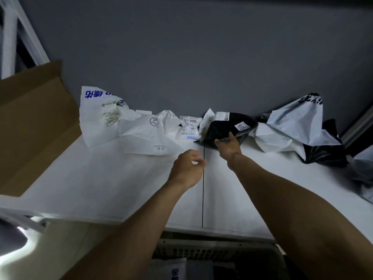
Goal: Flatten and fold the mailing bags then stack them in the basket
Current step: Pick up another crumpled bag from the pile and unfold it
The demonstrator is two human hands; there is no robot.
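– Black mailing bag [228, 126] at the back of the table [101, 178], is this the one in work now?
– I think yes. The right hand [228, 145] has its grip closed on the near edge of it, with the thumb on top. The bag lies in the row of bags along the wall, between small white bags [190, 126] and a big pale bag [298, 126], so it probably must be drawn out to the front first.
– And the left hand [188, 168]?
– It hovers over the table just beside the dark seam [203, 188]. The fingers are loosely curled and its grip seems to have nothing. I guess it is ready to take the other edge for the flattening.
– Is there room to spread the bag?
– White table top shows from the row to the front edge, so I judge yes. On the left a cardboard box [34, 122] leans over the table, so the middle is better.
– Where do the folded ones go?
– The basket [201, 251] stands below the front edge, between the 2 arms. Some folded bags [171, 269] lie inside already.
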